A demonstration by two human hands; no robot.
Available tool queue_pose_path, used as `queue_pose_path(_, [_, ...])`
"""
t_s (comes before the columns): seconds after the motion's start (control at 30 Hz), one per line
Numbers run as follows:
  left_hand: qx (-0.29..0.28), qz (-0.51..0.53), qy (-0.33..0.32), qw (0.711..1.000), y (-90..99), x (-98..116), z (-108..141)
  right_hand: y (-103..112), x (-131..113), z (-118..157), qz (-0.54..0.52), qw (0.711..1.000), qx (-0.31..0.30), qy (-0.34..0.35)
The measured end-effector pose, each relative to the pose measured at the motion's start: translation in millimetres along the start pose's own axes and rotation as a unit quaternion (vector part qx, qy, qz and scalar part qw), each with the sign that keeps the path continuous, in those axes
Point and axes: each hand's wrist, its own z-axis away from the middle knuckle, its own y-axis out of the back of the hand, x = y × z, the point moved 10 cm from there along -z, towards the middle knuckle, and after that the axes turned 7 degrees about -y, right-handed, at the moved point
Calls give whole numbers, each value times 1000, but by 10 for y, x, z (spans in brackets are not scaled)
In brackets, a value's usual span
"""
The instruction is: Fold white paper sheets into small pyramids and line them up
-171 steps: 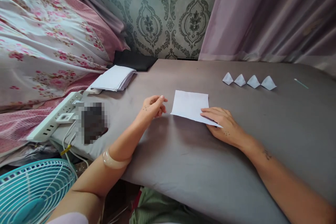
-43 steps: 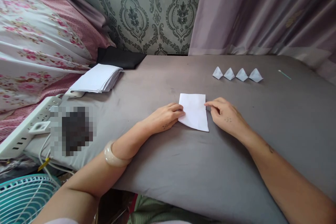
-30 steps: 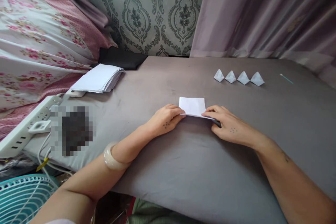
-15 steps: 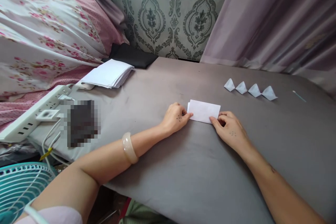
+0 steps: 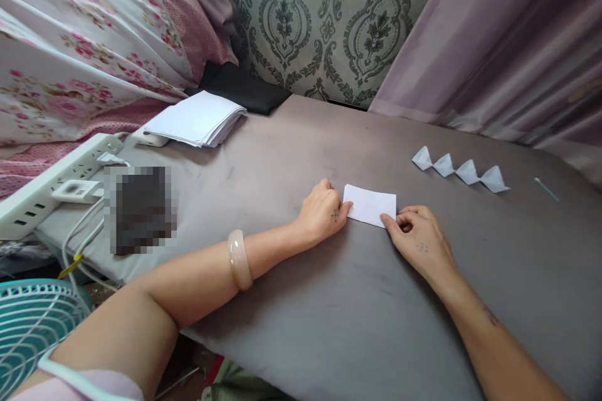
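A small white folded sheet of paper (image 5: 370,204) is held between my two hands, low over the grey-covered table. My left hand (image 5: 323,212) pinches its lower left corner, thumb on the near face and the other fingers curled behind. At the lower right corner, my right hand (image 5: 420,237) grips the sheet between thumb and bent fingers. Beyond my right hand, several pointed white folded paper pieces (image 5: 468,172) stand in a slanting row.
A stack of white paper (image 5: 192,119) lies at the back left, before a black cloth (image 5: 247,88). Left are a white power strip (image 5: 61,185) with cables and a pixelated dark object (image 5: 143,210). A cotton swab (image 5: 547,188) lies far right; a teal fan (image 5: 37,332) stands lower left.
The view has shifted slightly, so the scene sits differently in frame. The strip of paper that stuck out at the sheet's left edge no longer shows. Both hands keep their grip.
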Motion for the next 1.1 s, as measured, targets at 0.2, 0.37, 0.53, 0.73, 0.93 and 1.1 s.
queue_pose_path(0.2, [-7, -14, -7, 1000, -3, 10, 2, -7, 9, -9, 8, 1000, -6, -6])
queue_pose_path(0.37, [-13, -30, -17, 999, -18, 18, 10, -2, 1, -13, 3, 1000, -3, 1])
queue_pose_path(0.53, [-10, -50, -37, 998, -54, 19, 11, -23, 35, -22, 4, 1000, -12, -12])
queue_pose_path(0.73, [-20, -65, -33, 997, -56, 37, 24, -31, 59, -32, -6, 1000, -18, -9])
queue_pose_path(0.93, [-39, -107, -80, 990, -17, 200, 16, -14, 71, -47, -8, 1000, -20, 6])
queue_pose_path(1.1, [-64, -176, -217, 958, -101, 424, 45, 27, 9, -20, 2, 999, -2, 46])
